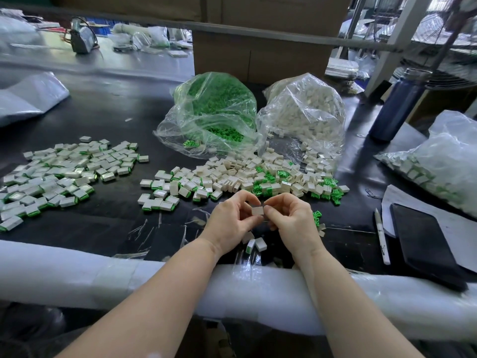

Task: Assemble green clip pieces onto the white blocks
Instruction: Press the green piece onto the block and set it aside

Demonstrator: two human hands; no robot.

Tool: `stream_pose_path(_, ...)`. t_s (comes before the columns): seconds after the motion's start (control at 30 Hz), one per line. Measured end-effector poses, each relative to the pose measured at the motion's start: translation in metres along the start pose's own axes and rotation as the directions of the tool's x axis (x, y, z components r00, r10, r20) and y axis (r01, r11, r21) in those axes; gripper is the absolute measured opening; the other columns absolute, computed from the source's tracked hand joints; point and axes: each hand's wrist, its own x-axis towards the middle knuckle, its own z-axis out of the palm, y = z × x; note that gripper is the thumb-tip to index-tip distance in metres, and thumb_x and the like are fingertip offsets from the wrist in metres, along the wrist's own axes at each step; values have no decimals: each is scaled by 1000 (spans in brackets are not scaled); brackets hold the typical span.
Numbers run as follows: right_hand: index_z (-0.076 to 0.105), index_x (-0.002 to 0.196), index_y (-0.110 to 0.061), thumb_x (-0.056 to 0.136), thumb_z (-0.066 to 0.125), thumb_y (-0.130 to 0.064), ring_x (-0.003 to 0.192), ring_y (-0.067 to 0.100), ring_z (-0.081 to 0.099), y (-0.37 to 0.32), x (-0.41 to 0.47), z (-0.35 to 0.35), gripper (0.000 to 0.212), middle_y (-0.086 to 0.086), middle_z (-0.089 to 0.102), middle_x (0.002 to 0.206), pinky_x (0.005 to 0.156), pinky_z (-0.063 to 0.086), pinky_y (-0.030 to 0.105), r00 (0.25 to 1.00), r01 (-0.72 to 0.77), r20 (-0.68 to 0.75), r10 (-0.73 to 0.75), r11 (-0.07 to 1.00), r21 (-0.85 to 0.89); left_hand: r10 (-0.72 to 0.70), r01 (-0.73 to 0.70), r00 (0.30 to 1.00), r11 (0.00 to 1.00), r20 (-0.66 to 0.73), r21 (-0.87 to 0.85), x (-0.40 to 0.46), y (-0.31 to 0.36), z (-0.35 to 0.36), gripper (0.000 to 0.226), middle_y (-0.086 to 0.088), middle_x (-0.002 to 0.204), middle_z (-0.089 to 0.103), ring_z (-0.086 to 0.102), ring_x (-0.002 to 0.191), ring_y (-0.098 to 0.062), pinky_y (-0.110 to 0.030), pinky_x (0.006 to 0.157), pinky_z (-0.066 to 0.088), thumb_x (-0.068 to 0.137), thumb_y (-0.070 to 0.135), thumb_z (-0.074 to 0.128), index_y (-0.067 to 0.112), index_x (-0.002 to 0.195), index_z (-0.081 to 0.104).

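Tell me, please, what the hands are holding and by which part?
A small white rectangular plastic block, pinched at its left edge by the left hand and at its right edge by the right hand.

Table point(116, 112): I see a dark top, white foam padding point(77, 275) along its near edge.
Far centre: bag of green clips point(214, 112) just beside bag of white blocks point(307, 112).
Left: pile of assembled blocks point(59, 171).
Middle: loose white blocks and green clips point(258, 177).
Right: blue bottle point(397, 104), pen point(382, 236), phone point(426, 244) on paper point(402, 197).
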Motion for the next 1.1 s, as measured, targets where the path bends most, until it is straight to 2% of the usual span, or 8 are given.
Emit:
stream_pose_path(0.07, 64, 75, -13, 83, 64, 1, 51, 3, 59, 0, 0, 0, 16, 2, 65, 64, 50, 47, 16, 1000, -17, 5, 16, 999, 34, 7, -7, 1000, 1000, -15, 10, 0, 0, 0, 18, 1, 77, 62, 56, 63, -4, -17, 68, 48, 82, 12, 69, 24, 89, 58)
stream_pose_path(0.2, 67, 76, -12, 85, 63, 0, 52, 5, 59, 1, -1, -2, 16, -1, 66, 61, 52, 50, 17, 999, -33, 30, 30, 994, 99, 18, -17, 997, 1000, -73, 6, 1, -1, -1, 4, 3, 85, 63, 59, 79, -9, -20, 79, 48, 88, 17, 62, 20, 90, 65)
stream_pose_path(0.3, 65, 73, -10, 86, 62, -2, 50, 4, 57, 2, -1, -1, 16, 3, 64, 61, 51, 50, 17, 999, -39, 10, 38, 997, 65, -7, 6, 998, 1000, -57, -25, 2, -1, -2, 10, 9, 80, 63, 58, 76, -5, -17, 76, 46, 90, 19, 59, 25, 85, 64)
stream_pose_path(0.43, 64, 73, -8, 88, 60, -3, 49, 5, 55, 2, 0, 2, 16, 4, 61, 61, 49, 48, 16, 998, -62, 12, 62, 998, 10, -43, 42, 999, 998, -26, -38, 1, 1, -2, 10, -3, 85, 69, 64, 85, -20, -32, 84, 51, 91, 17, 58, 18, 88, 68)
stream_pose_path(0.5, 63, 73, -8, 88, 60, -3, 48, 5, 53, 2, 0, 2, 17, 3, 60, 59, 49, 47, 16, 997, -68, 22, 68, 997, -26, -50, 49, 998, 999, -26, -24, 0, 1, -2, 10, -8, 84, 69, 64, 83, -24, -35, 82, 51, 90, 16, 59, 18, 86, 68)
stream_pose_path(0.63, 63, 71, -9, 88, 60, -4, 50, 9, 52, 2, 0, 1, 18, 3, 59, 58, 50, 46, 19, 996, -76, 37, 80, 992, -101, -33, 35, 999, 998, -24, 46, -1, 1, -2, 9, 7, 75, 60, 55, 74, -9, -22, 74, 45, 89, 17, 60, 19, 83, 66)
stream_pose_path(0.87, 62, 68, -14, 87, 62, -7, 52, 11, 53, 1, 0, 0, 20, 5, 60, 60, 56, 48, 26, 995, -77, 50, 87, 981, -176, 35, -35, 999, 984, 4, 175, -2, 2, -2, 15, 7, 75, 51, 52, 81, -15, -29, 80, 44, 91, 15, 58, 7, 90, 71)
stream_pose_path(1.1, 62, 67, -16, 86, 63, -8, 52, 10, 52, 0, -2, -1, 21, 2, 59, 58, 56, 48, 25, 994, -35, 90, 54, 979, -201, 30, -31, 1000, 986, 5, 164, -1, 0, -2, 16, 12, 74, 51, 50, 78, -9, -15, 73, 37, 91, 15, 58, 8, 93, 71)
